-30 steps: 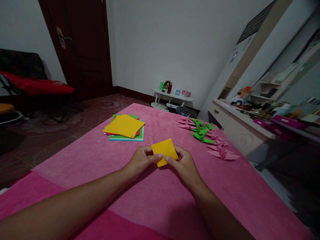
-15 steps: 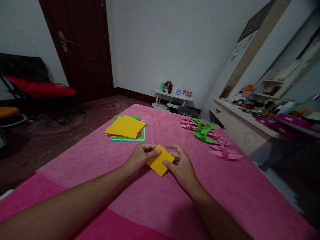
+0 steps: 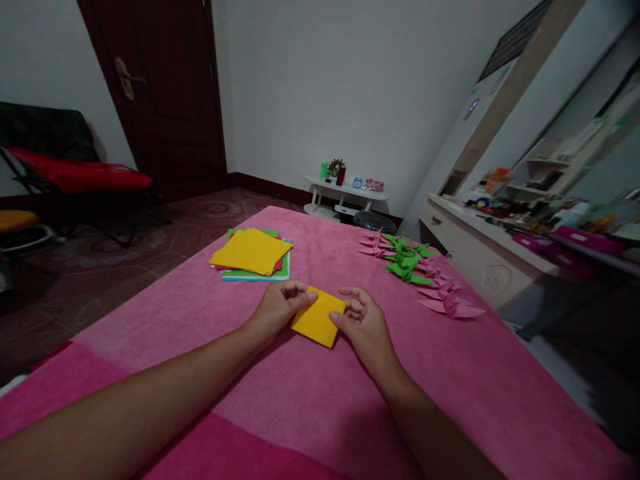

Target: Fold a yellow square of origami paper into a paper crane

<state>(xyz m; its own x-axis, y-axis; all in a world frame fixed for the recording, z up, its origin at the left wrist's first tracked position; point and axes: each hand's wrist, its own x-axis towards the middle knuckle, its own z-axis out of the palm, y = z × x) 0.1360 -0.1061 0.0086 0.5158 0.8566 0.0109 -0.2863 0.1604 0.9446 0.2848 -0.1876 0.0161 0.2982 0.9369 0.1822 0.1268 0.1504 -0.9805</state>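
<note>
Between my hands is a small folded square of yellow origami paper (image 3: pixel 319 320), held just over the pink cloth. My left hand (image 3: pixel 281 307) pinches its upper left edge, thumb on top and fingers behind. On the right edge, my right hand (image 3: pixel 363 323) grips the paper with its thumb in front; the curled fingers are partly hidden behind it. A stack of coloured paper sheets (image 3: pixel 251 251), yellow on top with red, green and blue below, lies farther off to the left. Several folded paper cranes, green ones (image 3: pixel 404 263) and pink ones (image 3: pixel 450 301), sit at the right.
The pink cloth (image 3: pixel 280 400) covers the table. Beyond it stands a low white shelf (image 3: pixel 345 188) with small items. A cluttered dresser (image 3: pixel 487 240) is on the right, and a red folding chair (image 3: pixel 80 177) is on the left near a dark door (image 3: pixel 160 100).
The yellow paper has turned between my fingers, from a diamond-like position to a squarer one. Both hands stay nearly in place, and the stack and cranes are unchanged.
</note>
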